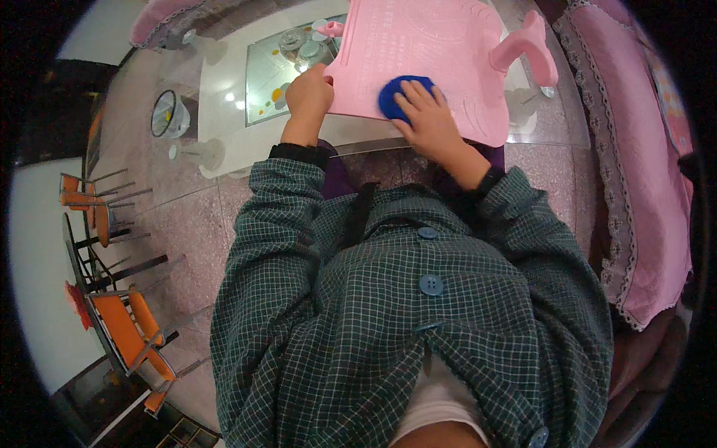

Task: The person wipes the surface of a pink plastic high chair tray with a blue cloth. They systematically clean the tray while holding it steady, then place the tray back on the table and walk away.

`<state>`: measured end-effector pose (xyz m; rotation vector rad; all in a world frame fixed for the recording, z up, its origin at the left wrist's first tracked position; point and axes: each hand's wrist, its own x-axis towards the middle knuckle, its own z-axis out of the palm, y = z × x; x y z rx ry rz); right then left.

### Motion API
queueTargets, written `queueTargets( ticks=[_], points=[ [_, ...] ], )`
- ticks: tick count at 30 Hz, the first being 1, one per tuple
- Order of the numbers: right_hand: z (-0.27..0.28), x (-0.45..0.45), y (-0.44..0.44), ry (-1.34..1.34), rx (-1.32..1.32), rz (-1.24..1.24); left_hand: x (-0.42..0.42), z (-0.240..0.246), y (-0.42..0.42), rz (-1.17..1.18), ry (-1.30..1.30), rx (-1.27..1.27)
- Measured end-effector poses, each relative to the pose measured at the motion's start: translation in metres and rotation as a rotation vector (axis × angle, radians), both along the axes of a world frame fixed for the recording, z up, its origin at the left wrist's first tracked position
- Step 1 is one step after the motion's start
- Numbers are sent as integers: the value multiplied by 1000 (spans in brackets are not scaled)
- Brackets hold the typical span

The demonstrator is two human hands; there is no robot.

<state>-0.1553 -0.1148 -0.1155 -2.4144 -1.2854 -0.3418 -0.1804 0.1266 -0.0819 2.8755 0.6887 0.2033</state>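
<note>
A pink plastic board (414, 50) with moulded lines and a raised, curved pink arm (529, 50) at its right side is over the near part of a glass-topped table. My left hand (309, 96) is closed at the board's near left edge, where a small red thing shows beside the fingers; what the hand grips is mostly hidden. My right hand (425, 120) lies spread on a round, dark blue pad or cloth (392, 98), pressing it against the board near its front edge. The fingers are slightly blurred.
On the table (224, 123), glass jars (308, 50) stand left of the board. A lined waste bin (171, 115) is on the floor further left. Orange chairs (120, 330) stand by a dark table at the left. A sofa with a pink lace-edged cover (644, 168) runs along the right.
</note>
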Motion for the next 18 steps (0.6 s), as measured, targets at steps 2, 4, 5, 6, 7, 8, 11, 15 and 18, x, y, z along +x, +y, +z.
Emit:
queueTargets(
  ticks=[2,4,5,6,7,8,11,15,18],
  points=[
    [1,1,23,-70,27,48,0,0,0,5,9,-6],
    [3,1,35,-62,36,35,0,1,0,17,20,-23],
    [4,0,36,-84,79,43,-1,2,0,14,27,-32],
    [5,-2,34,-68,69,33,-1,2,0,18,23,-43],
    [5,-4,30,-57,29,19,-2,2,0,28,19,-57],
    [6,-8,22,-63,6,26,-3,2,1,13,10,-67],
    [4,-17,2,-56,-21,25,-3,-3,3,-13,-19,-71],
    [-1,-12,15,-98,-58,2,-1,-13,6,-21,-9,-57],
    [3,6,45,-97,-51,3,-2,-18,8,-45,-82,-83]
  ],
)
